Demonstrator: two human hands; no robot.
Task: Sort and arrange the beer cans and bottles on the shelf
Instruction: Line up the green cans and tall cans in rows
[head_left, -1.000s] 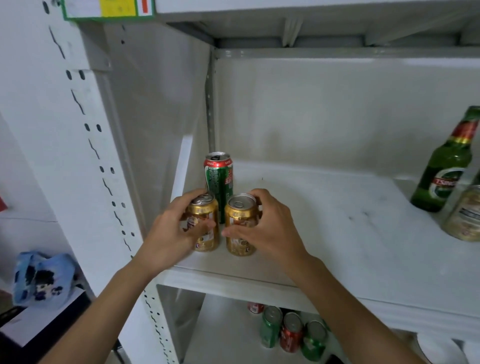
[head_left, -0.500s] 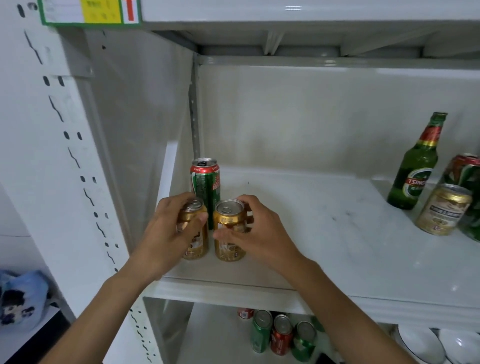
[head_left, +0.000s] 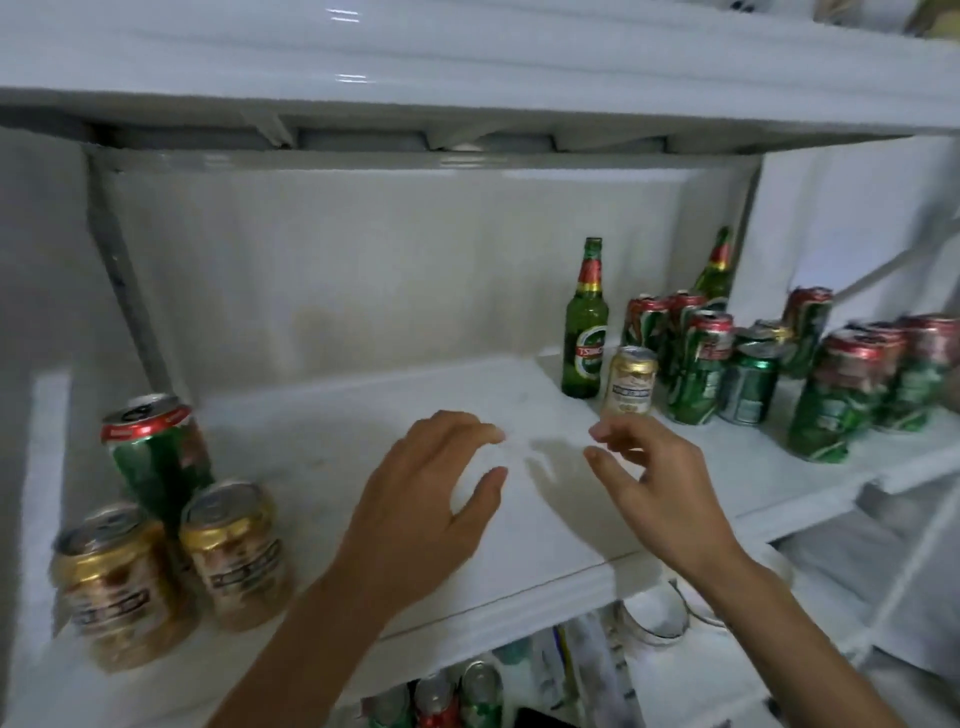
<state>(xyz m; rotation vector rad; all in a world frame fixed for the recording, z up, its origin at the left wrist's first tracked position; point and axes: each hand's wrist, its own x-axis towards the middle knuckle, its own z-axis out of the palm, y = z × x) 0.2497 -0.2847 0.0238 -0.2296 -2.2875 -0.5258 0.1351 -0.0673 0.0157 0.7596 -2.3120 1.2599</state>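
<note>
Two short gold cans stand side by side at the shelf's front left, a tall green can behind them. My left hand and right hand hover over the bare middle of the white shelf, fingers spread, holding nothing. Just beyond my right fingertips stands another gold can. Behind it are a green bottle, a second green bottle partly hidden, and several dented green-and-red cans crowded to the right.
The shelf above hangs low overhead. A white side panel closes the left end. On the lower shelf several cans show under the front edge, with white bowls to their right.
Both hands have let go of the two gold cans and moved right to the middle of the shelf. The view has swung right, bringing the crowd of cans into sight.
</note>
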